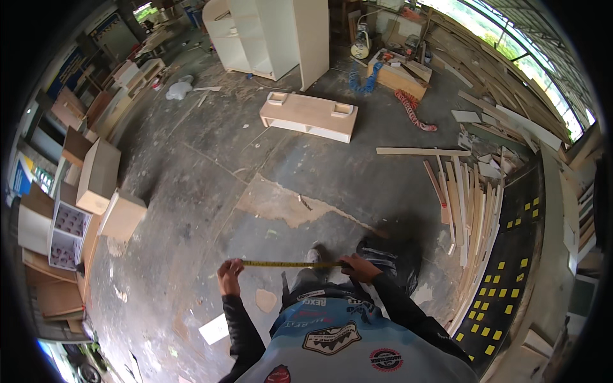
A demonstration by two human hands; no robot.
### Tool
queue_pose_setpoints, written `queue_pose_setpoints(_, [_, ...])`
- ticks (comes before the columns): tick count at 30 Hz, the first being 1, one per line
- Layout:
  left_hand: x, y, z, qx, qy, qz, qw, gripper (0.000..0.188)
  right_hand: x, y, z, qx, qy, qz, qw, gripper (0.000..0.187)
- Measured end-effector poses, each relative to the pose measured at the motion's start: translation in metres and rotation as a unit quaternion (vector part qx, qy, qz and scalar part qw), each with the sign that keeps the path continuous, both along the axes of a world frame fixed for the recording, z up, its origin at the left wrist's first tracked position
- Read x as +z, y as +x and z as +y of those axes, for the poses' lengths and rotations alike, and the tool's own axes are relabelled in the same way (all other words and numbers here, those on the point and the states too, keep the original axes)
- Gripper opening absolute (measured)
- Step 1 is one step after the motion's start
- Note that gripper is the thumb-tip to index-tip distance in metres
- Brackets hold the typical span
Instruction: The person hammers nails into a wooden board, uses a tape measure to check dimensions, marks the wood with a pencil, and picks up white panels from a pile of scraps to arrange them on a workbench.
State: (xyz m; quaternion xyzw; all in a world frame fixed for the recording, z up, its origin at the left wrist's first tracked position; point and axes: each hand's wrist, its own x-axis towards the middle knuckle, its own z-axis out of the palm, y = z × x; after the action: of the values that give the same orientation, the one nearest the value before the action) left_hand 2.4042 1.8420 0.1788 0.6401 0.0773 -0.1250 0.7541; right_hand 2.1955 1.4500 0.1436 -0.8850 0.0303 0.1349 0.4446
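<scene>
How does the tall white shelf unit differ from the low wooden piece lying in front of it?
The white shelf unit stands upright; the low wooden piece lies flat on the concrete floor. The shelf unit is painted white, the low piece bare pale wood. The shelf unit is taller. Both are boxy cabinet work.

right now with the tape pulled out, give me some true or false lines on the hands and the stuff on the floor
1. A yellow measuring tape is stretched between the left hand and the right hand. True.
2. The tape runs vertically. False: it runs level, side to side.
3. A low wooden bench piece lies on the floor ahead. True.
4. The wooden strips are piled on the person's left. False: they lie on the right.
</scene>
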Motion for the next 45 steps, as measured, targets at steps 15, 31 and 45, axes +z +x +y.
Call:
queue_pose_setpoints(15, [-0.014, 0.358, -0.376, -0.264, 0.008, 0.039, 0.964, 0.025, -0.069, 0.158, -0.191, -0.336, 0.089, 0.101, 0.932, 0.036])
queue_pose_setpoints(31, [-0.159, 0.541, -0.501, -0.308, 0.266, 0.126, 0.905, 0.014, -0.153, 0.414, -0.354, -0.562, 0.080, 0.137, 0.812, 0.034])
queue_pose_setpoints(45, [-0.350, 0.717, -0.893, -0.592, 0.492, -0.200, 0.606, 0.028, -0.090, 0.515, -0.294, -0.832, 0.116, 0.200, 0.504, 0.041])
